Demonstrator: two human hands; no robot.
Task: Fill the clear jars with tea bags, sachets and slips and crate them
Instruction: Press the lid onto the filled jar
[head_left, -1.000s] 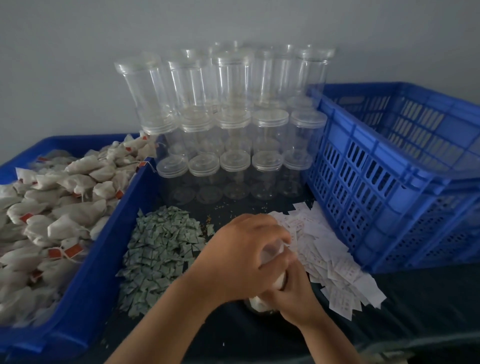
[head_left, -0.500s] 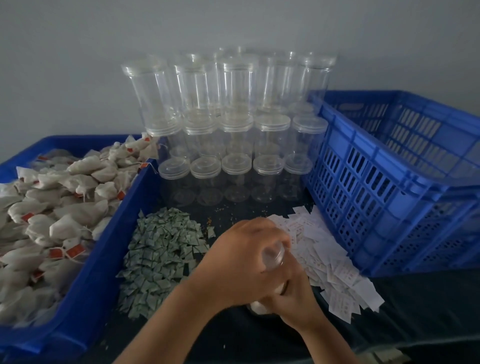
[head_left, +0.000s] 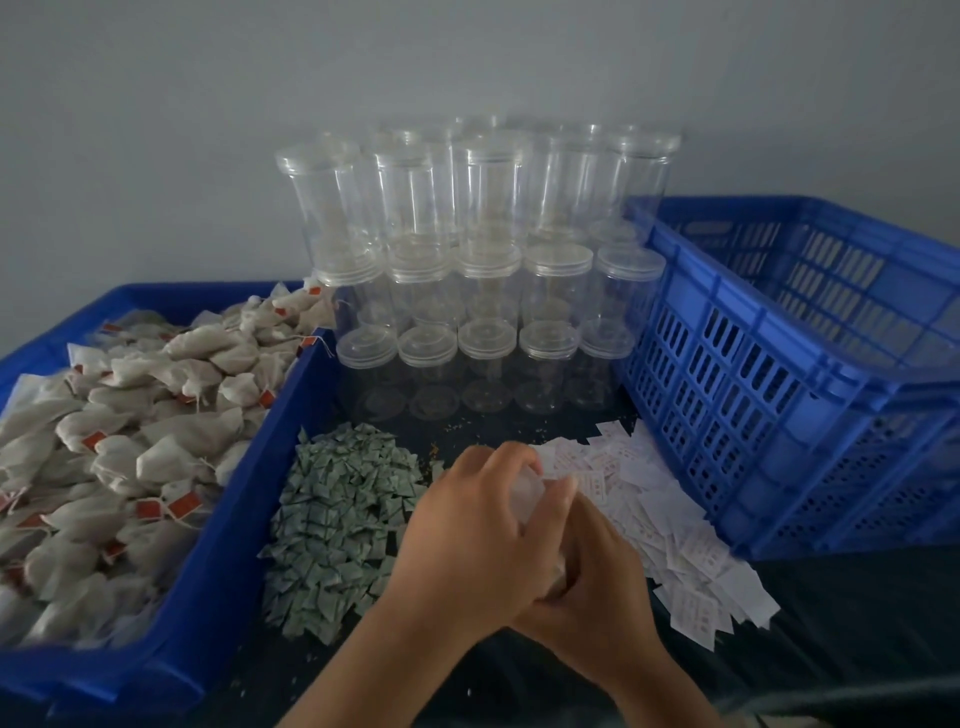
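Note:
A clear jar stands on the dark table near the front, almost hidden between my hands. My left hand curls over its top and lid. My right hand grips its body from the right. Pale contents show through the small visible part. Green sachets lie in a heap to the left of my hands. White slips are spread to the right. Tea bags with red tags fill a blue tray at the left.
Stacked empty clear jars with lids stand in three tiers against the grey wall. A blue slatted crate sits at the right, its inside appearing empty. Small crumbs dot the table near the jars.
The camera has tilted up a little, so everything sits lower in view. My hands stay clamped on the jar, with the left hand shifted slightly over its top.

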